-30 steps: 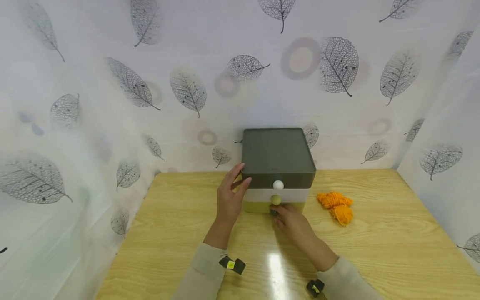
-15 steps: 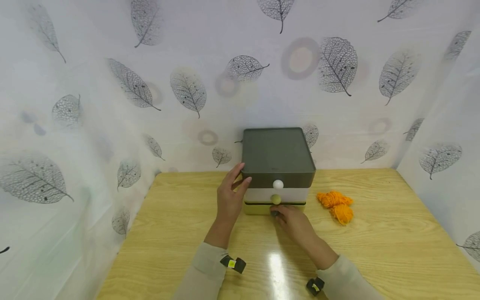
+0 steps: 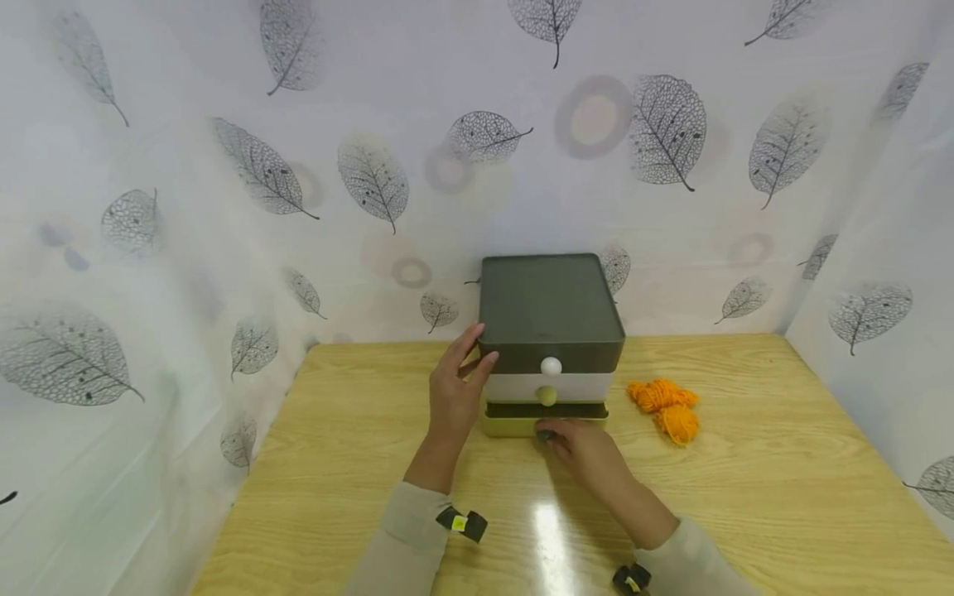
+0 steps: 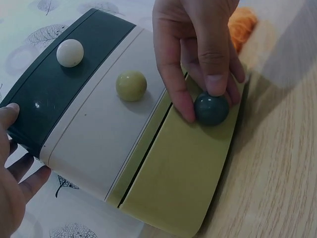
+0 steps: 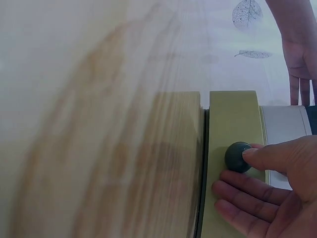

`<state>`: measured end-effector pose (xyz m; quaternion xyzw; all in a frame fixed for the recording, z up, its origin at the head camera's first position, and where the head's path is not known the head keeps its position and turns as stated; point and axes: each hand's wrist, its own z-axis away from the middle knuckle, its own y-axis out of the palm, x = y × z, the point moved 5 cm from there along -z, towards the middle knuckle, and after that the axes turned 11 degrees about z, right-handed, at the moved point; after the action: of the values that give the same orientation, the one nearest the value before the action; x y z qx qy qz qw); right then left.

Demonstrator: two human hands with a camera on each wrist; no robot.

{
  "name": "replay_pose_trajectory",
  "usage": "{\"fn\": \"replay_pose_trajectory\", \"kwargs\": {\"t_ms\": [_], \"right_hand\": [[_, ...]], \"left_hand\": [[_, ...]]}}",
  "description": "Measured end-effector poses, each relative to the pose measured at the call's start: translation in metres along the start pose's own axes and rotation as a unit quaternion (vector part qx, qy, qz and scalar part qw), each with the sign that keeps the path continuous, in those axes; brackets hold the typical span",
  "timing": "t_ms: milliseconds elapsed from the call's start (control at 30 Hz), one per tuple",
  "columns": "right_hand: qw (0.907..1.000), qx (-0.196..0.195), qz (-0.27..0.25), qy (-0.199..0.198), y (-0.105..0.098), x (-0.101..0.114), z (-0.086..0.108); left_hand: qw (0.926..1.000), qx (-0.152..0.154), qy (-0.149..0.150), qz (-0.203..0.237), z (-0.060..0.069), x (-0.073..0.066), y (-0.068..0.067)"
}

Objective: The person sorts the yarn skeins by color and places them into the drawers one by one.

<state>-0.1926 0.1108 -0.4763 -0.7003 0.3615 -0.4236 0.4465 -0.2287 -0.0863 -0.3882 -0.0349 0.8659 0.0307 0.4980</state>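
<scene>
A small three-drawer box [image 3: 551, 298] with a dark green top stands at the back of the table. Its lowest drawer [image 3: 510, 427], olive yellow, is pulled partly out, and a dark gap shows behind its front. My right hand [image 3: 589, 454] pinches that drawer's round dark green knob [image 4: 211, 108] between thumb and fingers. My left hand [image 3: 456, 393] rests against the box's left side, fingers spread, steadying neither knob. Above, the white middle drawer [image 4: 106, 119] with a yellow-green knob [image 4: 131, 86] and the dark green top drawer [image 4: 64, 89] with a white knob [image 4: 70, 53] are closed.
Orange yarn [image 3: 665, 408] lies on the wooden table [image 3: 760, 463] to the right of the box. A pale curtain [image 3: 417, 207] printed with leaves hangs behind the table and along both sides.
My right hand has drawn the lowest drawer out toward me, opening a widening gap beneath the white drawer. The left hand has stayed at the box's side.
</scene>
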Motion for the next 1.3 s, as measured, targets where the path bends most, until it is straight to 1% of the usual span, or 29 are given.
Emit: {"fn": "replay_pose_trajectory", "kwargs": {"t_ms": [200,600,733,833,967,1033,1167,1300], "right_hand": [[1.0000,0.004,-0.004,0.002,-0.002,0.001,0.006],[0.9995,0.029,-0.008,0.006,-0.006,0.008,0.020],[0.9994,0.032,-0.004,0.009,-0.006,0.009,0.024],[0.9994,0.033,-0.003,0.014,-0.007,0.010,0.026],[0.9992,0.037,-0.001,0.015,-0.008,0.013,0.028],[0.9990,0.042,-0.005,0.015,-0.009,0.014,0.029],[0.9984,0.053,-0.015,0.016,-0.011,0.016,0.031],[0.9979,0.059,-0.017,0.019,-0.012,0.018,0.034]], "left_hand": [[0.9999,0.006,0.014,-0.001,-0.001,-0.002,0.000],[0.9999,-0.003,-0.007,0.008,0.000,-0.001,-0.001],[0.9999,0.000,-0.002,0.010,0.000,0.001,-0.001],[1.0000,0.002,0.003,0.007,-0.002,0.010,-0.001],[1.0000,0.002,0.007,0.004,-0.003,0.025,-0.002],[0.9999,0.004,0.011,0.005,-0.003,0.030,-0.003],[0.9997,0.007,0.021,0.009,-0.003,0.031,-0.005],[0.9997,0.008,0.021,0.013,-0.003,0.030,-0.005]]}}
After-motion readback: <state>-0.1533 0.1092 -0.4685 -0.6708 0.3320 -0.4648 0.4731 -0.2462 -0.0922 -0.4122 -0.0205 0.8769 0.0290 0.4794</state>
